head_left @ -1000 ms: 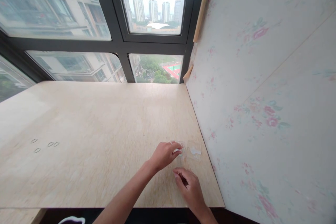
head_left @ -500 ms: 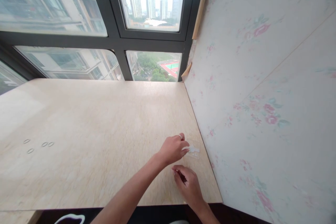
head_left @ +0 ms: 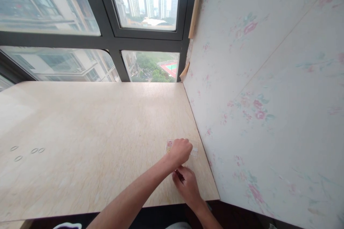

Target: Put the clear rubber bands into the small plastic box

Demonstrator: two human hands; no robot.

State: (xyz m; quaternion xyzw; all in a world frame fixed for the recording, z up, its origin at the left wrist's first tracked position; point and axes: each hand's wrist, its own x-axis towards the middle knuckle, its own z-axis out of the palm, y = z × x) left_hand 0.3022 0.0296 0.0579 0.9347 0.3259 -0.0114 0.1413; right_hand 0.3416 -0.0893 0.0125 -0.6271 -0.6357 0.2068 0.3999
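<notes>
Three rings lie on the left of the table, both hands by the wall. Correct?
Not quite: the head view shows four rings, not three, on the left of the table. The left hand and right hand are by the wall.

Sill (head_left: 94, 132) — smooth, marbled (faintly glossy); case (head_left: 195, 149) — clear plastic; wallpaper (head_left: 285, 75), matt.

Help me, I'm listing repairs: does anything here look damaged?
Yes: beside the window frame, the tan edge strip stops short, a rough patch shows below, and a tan flap curls out just above the tabletop, as if peeling.
</notes>
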